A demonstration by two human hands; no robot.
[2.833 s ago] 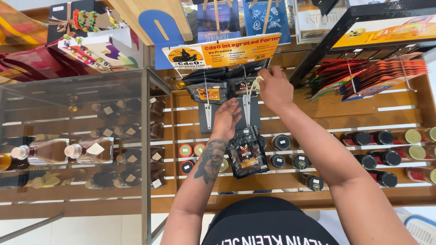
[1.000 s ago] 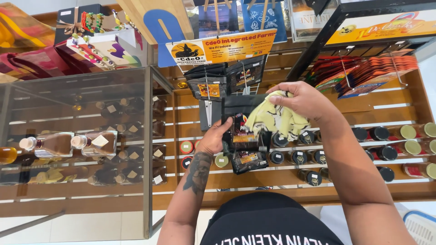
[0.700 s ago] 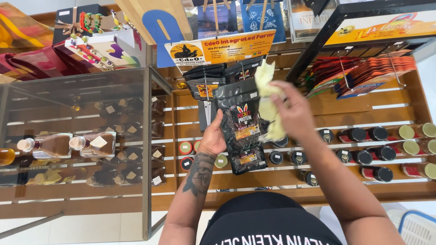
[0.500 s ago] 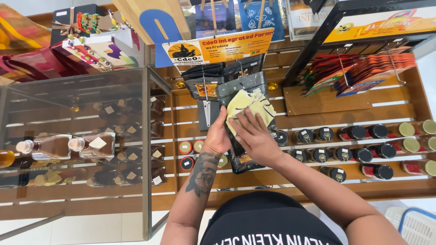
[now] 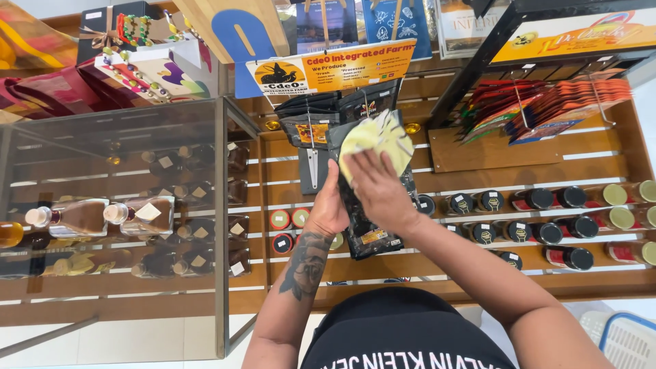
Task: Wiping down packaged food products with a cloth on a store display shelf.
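My left hand (image 5: 329, 208) grips the side of a black pouch (image 5: 369, 229) that hangs from a wooden display shelf (image 5: 478, 154). Against the pouch's upper front my right hand (image 5: 378, 188) presses a pale yellow cloth (image 5: 374, 139). More black pouches (image 5: 321, 109) hang behind it on hooks, under a yellow and orange sign (image 5: 335, 66). The held pouch's top is hidden by the cloth and my right hand.
Rows of small dark jars (image 5: 533, 201) lie on the shelf slats to the right. Red packets (image 5: 553, 106) hang at the upper right. A glass case (image 5: 116, 219) with bottles stands at the left. A blue and white basket (image 5: 629, 338) sits at the lower right.
My right hand came down from the hooks with the yellow cloth and has been moving it up and down the pouch's front. My left hand kept hold of the pouch.
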